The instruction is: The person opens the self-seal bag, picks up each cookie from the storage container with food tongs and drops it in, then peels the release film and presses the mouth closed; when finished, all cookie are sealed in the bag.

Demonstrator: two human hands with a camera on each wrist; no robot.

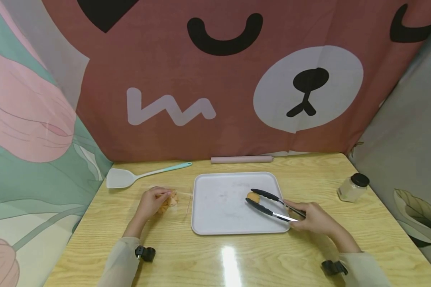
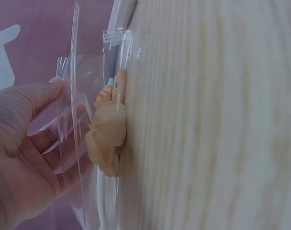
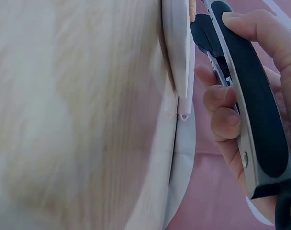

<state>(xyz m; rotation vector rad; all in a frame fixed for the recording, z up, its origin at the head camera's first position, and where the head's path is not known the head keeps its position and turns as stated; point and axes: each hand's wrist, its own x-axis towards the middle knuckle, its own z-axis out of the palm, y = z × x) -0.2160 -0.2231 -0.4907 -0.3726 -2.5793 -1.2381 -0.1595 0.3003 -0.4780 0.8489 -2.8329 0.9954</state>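
My left hand pinches the edge of a clear plastic bag between thumb and fingers. Orange-tan crackers or cookies lie bunched inside the bag, which rests on the wooden table left of a white tray. On the right, my right hand grips metal tongs with black handles and black tips. The tong tips reach over the tray, one on either side of a round tan cookie. Whether both tips touch the cookie cannot be made out.
A spatula with a pale blade and teal handle lies at the back left. Behind the tray is a pink rod-like thing. A glass jar with a black lid stands at the right. Printed cloth hangs along the table's back edge.
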